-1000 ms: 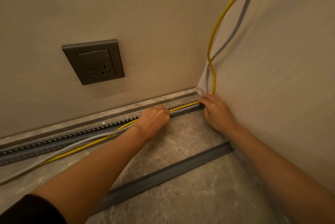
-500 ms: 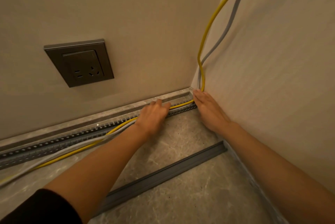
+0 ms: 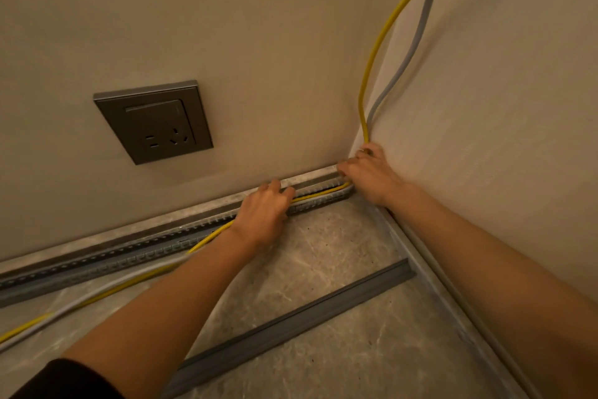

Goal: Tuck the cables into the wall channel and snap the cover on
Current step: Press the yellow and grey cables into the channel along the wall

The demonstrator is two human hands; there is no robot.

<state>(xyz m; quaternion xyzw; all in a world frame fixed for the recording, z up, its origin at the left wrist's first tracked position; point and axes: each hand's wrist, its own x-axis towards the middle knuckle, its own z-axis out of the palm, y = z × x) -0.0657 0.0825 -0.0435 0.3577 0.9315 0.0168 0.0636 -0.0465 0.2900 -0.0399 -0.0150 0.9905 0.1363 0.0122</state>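
Observation:
A slotted grey wall channel [image 3: 97, 264] runs along the foot of the back wall to the corner. A yellow cable [image 3: 377, 49] and a grey cable [image 3: 417, 39] drop down the corner and run left along the channel. Between my hands the cables lie inside the channel; left of my left hand they hang out onto the floor. My left hand [image 3: 263, 211] presses its fingers on the cables in the channel. My right hand [image 3: 369, 172] grips both cables at the corner bend. The grey channel cover [image 3: 291, 327] lies loose on the floor behind my arms.
A dark wall socket [image 3: 155, 120] sits on the back wall above the channel. The right wall [image 3: 501, 107] meets the back wall at the corner. A marble-look floor [image 3: 356, 350] and a narrow skirting strip [image 3: 453, 308] run along the right wall.
My right hand has lifted from the channel end to the corner bend and closed on the cables. The left hand stays on the channel, its fingers pushed further over the cables.

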